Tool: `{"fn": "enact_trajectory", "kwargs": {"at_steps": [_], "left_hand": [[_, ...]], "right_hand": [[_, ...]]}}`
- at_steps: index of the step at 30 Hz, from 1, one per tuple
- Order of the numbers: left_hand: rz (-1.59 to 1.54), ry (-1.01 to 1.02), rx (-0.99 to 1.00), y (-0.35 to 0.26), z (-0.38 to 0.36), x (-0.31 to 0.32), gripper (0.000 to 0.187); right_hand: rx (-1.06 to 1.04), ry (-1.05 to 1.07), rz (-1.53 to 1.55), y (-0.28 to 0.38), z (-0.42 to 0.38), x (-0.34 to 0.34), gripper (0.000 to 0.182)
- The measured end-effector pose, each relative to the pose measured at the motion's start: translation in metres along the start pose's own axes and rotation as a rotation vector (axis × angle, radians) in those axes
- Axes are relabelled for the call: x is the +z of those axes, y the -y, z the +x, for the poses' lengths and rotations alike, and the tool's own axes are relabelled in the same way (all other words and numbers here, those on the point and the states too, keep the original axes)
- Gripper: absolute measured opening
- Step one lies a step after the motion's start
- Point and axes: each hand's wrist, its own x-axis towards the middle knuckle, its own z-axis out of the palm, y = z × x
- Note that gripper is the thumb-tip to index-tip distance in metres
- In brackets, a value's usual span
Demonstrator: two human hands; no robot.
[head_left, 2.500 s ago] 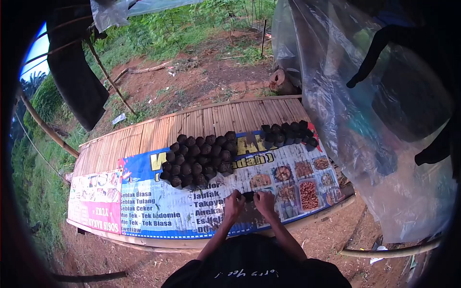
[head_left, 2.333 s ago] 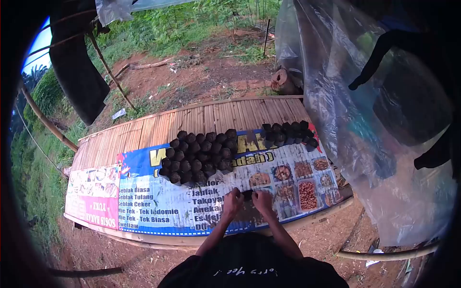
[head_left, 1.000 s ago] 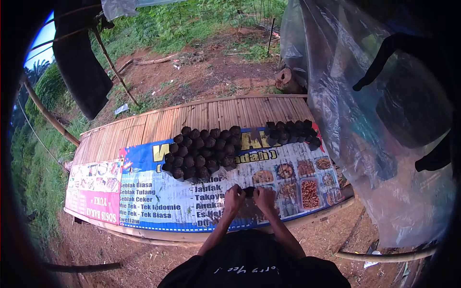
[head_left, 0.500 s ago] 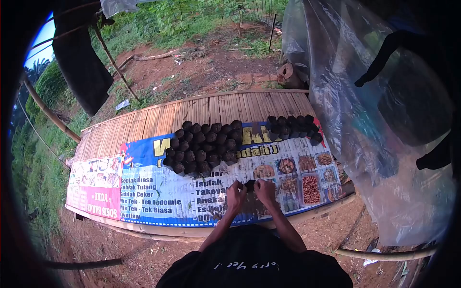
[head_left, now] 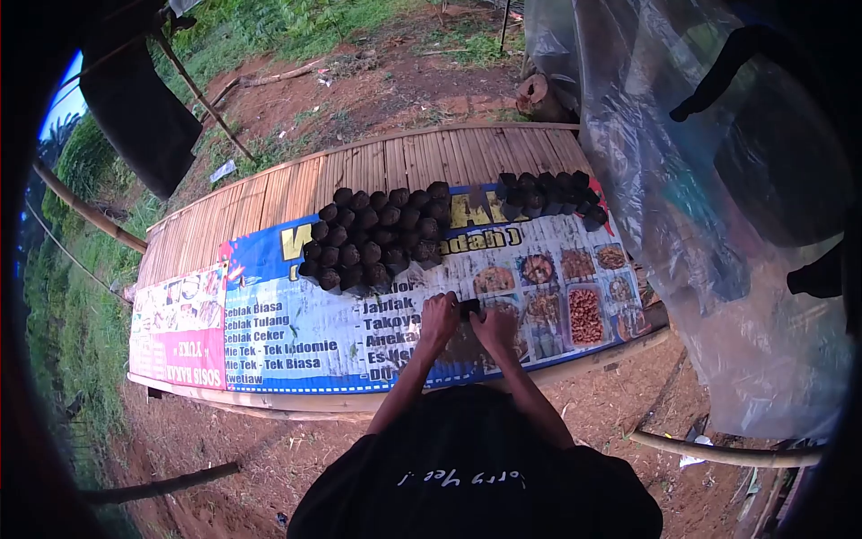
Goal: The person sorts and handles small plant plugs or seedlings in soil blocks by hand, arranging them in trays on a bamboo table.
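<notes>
Between my two hands is a small black plastic bag point(head_left: 469, 309), like a seedling polybag, held above the printed banner point(head_left: 296, 346). My left hand point(head_left: 439, 320) has its fingers closed on the bag's left side. On the other side my right hand point(head_left: 494, 329) grips it with thumb and fingers. Whether anything is inside the bag cannot be made out. Just beyond my hands, a large cluster of soil-filled black polybags point(head_left: 370, 235) stands upright, packed together. A smaller group of similar polybags point(head_left: 544, 196) stands farther right.
The banner covers a bamboo-slat table point(head_left: 377, 168). Clear plastic sheeting point(head_left: 646, 180) hangs at the right, and a dark cloth point(head_left: 139, 117) hangs at upper left. A bamboo pole point(head_left: 727, 452) lies low on the right. Beyond the table are red soil and greenery.
The view has tilted, so the table and polybags sit higher in the picture. Both hands stay together on the small black bag, which looks turned slightly.
</notes>
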Motion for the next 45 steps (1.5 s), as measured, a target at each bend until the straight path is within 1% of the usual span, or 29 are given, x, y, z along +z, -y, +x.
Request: {"fn": "enact_trajectory", "kwargs": {"at_steps": [2,3,4,5,6,7,8,9,11,14,16,17,20,21,23,26,29,30,31,32,33,35,39,41,42,44,45], "left_hand": [[0.01,-0.025,0.007,0.004,0.0,0.003,0.014],[0.021,-0.052,0.012,-0.001,0.0,0.001,0.013],[0.019,-0.054,0.016,-0.006,0.0,-0.002,0.013],[-0.029,-0.078,-0.032,-0.011,-0.005,-0.005,0.013],[-0.077,-0.101,-0.081,-0.014,-0.009,-0.008,0.013],[-0.077,-0.103,-0.08,-0.01,-0.008,-0.003,0.013],[-0.087,-0.064,-0.113,-0.004,-0.008,0.003,0.014],[-0.095,-0.015,-0.154,0.002,-0.016,0.007,0.015],[-0.083,-0.007,-0.17,-0.002,-0.024,0.007,0.016],[-0.127,-0.059,-0.169,-0.012,-0.012,0.001,0.017],[-0.049,0.013,-0.206,-0.008,-0.008,0.003,0.019],[-0.051,0.01,-0.204,-0.009,-0.007,0.004,0.019],[-0.029,0.023,-0.194,-0.015,-0.004,0.002,0.018],[-0.051,-0.001,-0.193,-0.015,-0.004,0.003,0.019],[-0.075,-0.025,-0.193,-0.015,-0.007,0.003,0.019],[-0.053,0.025,-0.172,-0.01,-0.004,0.007,0.017],[-0.095,-0.002,-0.183,-0.015,-0.008,0.004,0.017],[-0.082,0.037,-0.182,-0.009,-0.006,0.006,0.017],[-0.068,0.076,-0.182,-0.008,-0.006,0.006,0.017],[-0.068,0.074,-0.183,-0.008,-0.009,0.007,0.017],[-0.07,0.06,-0.17,-0.011,-0.009,0.005,0.017],[-0.072,0.045,-0.16,-0.015,-0.007,0.002,0.017],[-0.077,0.049,-0.168,-0.016,-0.012,0.001,0.017],[-0.055,0.064,-0.157,-0.016,-0.007,0.0,0.017],[-0.098,0.044,-0.174,-0.017,-0.01,0.001,0.017],[-0.14,0.028,-0.194,-0.018,-0.016,0.001,0.016],[-0.116,0.057,-0.191,-0.014,-0.017,0.003,0.016]], "right_hand": [[0.128,0.196,0.156,-0.004,0.001,0.007,0.032],[0.13,0.195,0.154,-0.002,-0.001,0.003,0.032],[0.041,0.074,0.112,0.0,-0.001,-0.001,0.029],[-0.049,-0.046,0.07,0.002,0.001,-0.006,0.027],[-0.049,-0.048,0.07,0.001,0.002,-0.006,0.027],[-0.073,-0.059,0.063,0.0,0.003,-0.006,0.025],[-0.096,-0.068,0.058,-0.001,0.003,-0.005,0.023],[-0.091,-0.056,0.061,-0.005,0.001,-0.002,0.023],[-0.017,0.08,0.113,-0.012,0.005,0.008,0.02],[-0.041,0.029,0.15,-0.002,0.012,-0.011,0.02],[-0.058,0.028,0.124,-0.008,0.012,-0.001,0.02],[-0.071,0.029,0.1,-0.013,0.012,0.006,0.02],[-0.096,0.03,0.151,-0.007,0.014,-0.01,0.022],[-0.094,0.034,0.151,-0.007,0.013,-0.01,0.022],[-0.108,-0.042,0.153,-0.008,0.011,-0.009,0.022],[-0.082,0.0,0.211,-0.021,0.01,0.004,0.022],[-0.101,-0.048,0.254,-0.011,0.008,-0.011,0.022],[-0.103,-0.047,0.253,-0.015,0.008,-0.008,0.022],[-0.081,0.021,0.263,-0.02,0.007,0.0,0.021],[-0.06,0.087,0.274,-0.025,0.006,0.007,0.02],[-0.064,0.083,0.275,-0.022,0.007,0.003,0.02],[-0.091,-0.023,0.251,-0.015,0.005,-0.009,0.019],[-0.072,0.017,0.208,-0.021,0.0,0.0,0.018],[-0.054,0.047,0.282,-0.019,0.001,-0.006,0.017],[-0.051,0.051,0.281,-0.019,0.0,-0.006,0.017],[-0.071,-0.012,0.311,-0.018,-0.001,-0.006,0.018],[-0.067,-0.011,0.311,-0.02,-0.005,-0.004,0.018]]}}
